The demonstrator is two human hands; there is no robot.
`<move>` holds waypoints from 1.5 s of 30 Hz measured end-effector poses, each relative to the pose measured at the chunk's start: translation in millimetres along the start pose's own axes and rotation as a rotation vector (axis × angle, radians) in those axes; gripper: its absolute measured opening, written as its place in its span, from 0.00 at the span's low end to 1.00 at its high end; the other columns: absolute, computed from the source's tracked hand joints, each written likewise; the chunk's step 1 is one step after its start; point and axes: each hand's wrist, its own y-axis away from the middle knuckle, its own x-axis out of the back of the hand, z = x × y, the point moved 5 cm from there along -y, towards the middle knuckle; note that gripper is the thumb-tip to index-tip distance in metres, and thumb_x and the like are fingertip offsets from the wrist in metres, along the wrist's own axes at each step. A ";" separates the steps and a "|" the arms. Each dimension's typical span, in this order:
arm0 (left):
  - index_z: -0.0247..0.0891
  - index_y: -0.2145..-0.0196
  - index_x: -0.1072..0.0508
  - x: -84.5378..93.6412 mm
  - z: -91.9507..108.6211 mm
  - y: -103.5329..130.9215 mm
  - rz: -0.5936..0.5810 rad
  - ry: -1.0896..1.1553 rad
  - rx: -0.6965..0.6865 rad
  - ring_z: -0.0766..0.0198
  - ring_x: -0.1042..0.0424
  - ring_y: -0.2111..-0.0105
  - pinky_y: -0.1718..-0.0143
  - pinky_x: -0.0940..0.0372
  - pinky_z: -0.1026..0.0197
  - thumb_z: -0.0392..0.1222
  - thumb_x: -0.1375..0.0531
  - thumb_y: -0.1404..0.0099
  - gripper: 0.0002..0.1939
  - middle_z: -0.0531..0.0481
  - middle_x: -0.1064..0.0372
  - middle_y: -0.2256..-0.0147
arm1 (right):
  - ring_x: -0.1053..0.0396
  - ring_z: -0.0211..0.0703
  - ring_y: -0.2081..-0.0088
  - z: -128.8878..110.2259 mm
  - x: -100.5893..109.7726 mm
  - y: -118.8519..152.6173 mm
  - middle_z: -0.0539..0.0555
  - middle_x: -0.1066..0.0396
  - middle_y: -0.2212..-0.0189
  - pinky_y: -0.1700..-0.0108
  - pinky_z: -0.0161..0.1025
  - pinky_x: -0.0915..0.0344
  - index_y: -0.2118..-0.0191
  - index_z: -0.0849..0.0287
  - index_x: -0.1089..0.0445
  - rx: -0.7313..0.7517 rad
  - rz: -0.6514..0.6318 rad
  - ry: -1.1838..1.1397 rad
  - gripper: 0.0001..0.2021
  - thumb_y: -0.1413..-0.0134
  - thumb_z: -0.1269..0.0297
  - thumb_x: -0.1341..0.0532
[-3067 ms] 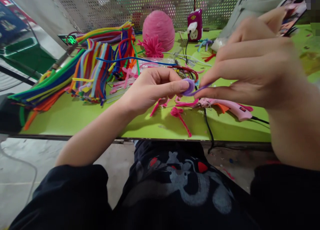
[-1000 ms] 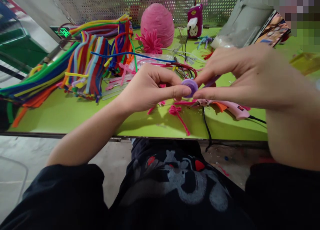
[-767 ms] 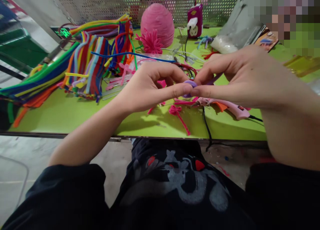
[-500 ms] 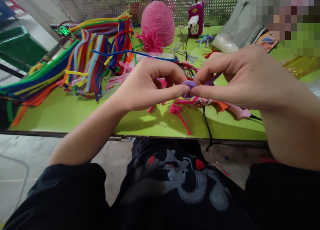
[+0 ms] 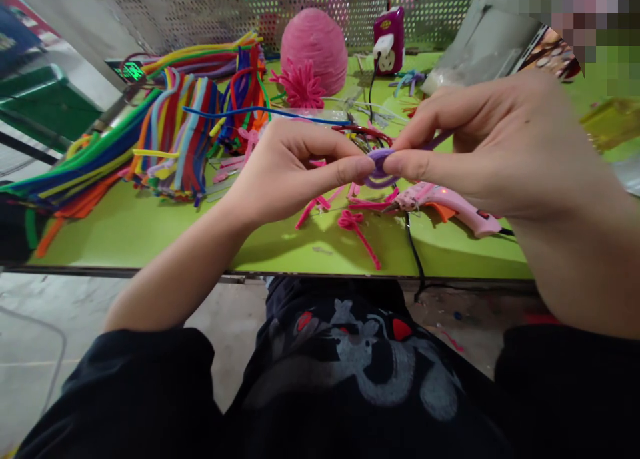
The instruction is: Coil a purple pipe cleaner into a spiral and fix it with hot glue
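Observation:
A purple pipe cleaner [image 5: 379, 179], bent into loops, is pinched between both hands above the green table [image 5: 280, 252]. My left hand [image 5: 295, 169] grips its left side with thumb and fingertips. From the right, my right hand [image 5: 480, 146] pinches the same loops, and a straight purple end sticks out behind its fingers. Below them on the table lie a pink pipe-cleaner flower [image 5: 351, 220] with a stem and a pink glue gun [image 5: 465, 209] with a small lit light. Part of the loops is hidden by my thumbs.
Bundles of colourful pipe cleaners [image 5: 175, 136] fill the table's left side. Behind stand a pink wrapped ball [image 5: 317, 46] and a purple power socket [image 5: 390, 39] with a white plug. A black cord [image 5: 415, 252] hangs over the front edge. A plastic bag [image 5: 470, 39] is at the back right.
The purple loops have opened wider and lower between my fingers. My right hand has shifted slightly up and right, uncovering more of the glue gun.

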 end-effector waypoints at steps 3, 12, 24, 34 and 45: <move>0.39 0.68 0.15 -2.6 -0.7 1.2 0.051 -0.038 0.013 0.64 0.24 0.70 0.71 0.35 0.61 0.62 0.27 0.34 0.22 0.51 0.26 0.77 | 0.34 0.28 0.79 -3.1 -1.6 -3.0 0.45 0.27 0.75 0.79 0.30 0.44 0.66 0.54 0.15 0.070 0.042 -0.006 0.03 0.41 0.63 0.25; 0.43 0.70 0.16 1.4 -7.4 -1.2 0.164 0.053 -0.095 0.70 0.33 0.74 0.70 0.37 0.58 0.67 0.26 0.38 0.23 0.56 0.34 0.82 | 0.31 0.40 0.62 -13.1 5.6 -2.7 0.48 0.23 0.65 0.58 0.42 0.38 0.59 0.52 0.18 0.298 0.032 0.202 0.09 0.30 0.54 0.32; 0.40 0.70 0.15 4.1 -7.0 -1.4 -0.030 -0.051 -0.018 0.68 0.28 0.74 0.74 0.36 0.62 0.47 0.26 0.33 0.10 0.52 0.22 0.74 | 0.34 0.48 0.57 -10.4 9.3 -6.1 0.50 0.26 0.66 0.53 0.51 0.38 0.52 0.45 0.24 0.498 -0.110 0.388 0.08 0.33 0.55 0.30; 0.38 0.71 0.16 3.6 -2.5 0.1 -0.099 -0.108 0.034 0.68 0.27 0.75 0.75 0.38 0.65 0.46 0.25 0.35 0.11 0.51 0.23 0.75 | 0.30 0.44 0.57 -8.5 6.4 -5.8 0.50 0.28 0.66 0.52 0.45 0.34 0.56 0.45 0.18 0.434 -0.148 0.379 0.12 0.31 0.46 0.33; 0.36 0.68 0.13 5.6 -0.8 2.7 -0.243 -0.130 0.091 0.71 0.31 0.81 0.82 0.41 0.66 0.44 0.26 0.33 0.09 0.51 0.23 0.76 | 0.38 0.26 0.82 -4.3 -5.9 -4.3 0.47 0.25 0.71 0.82 0.31 0.45 0.66 0.51 0.14 0.197 -0.269 0.103 0.05 0.42 0.58 0.25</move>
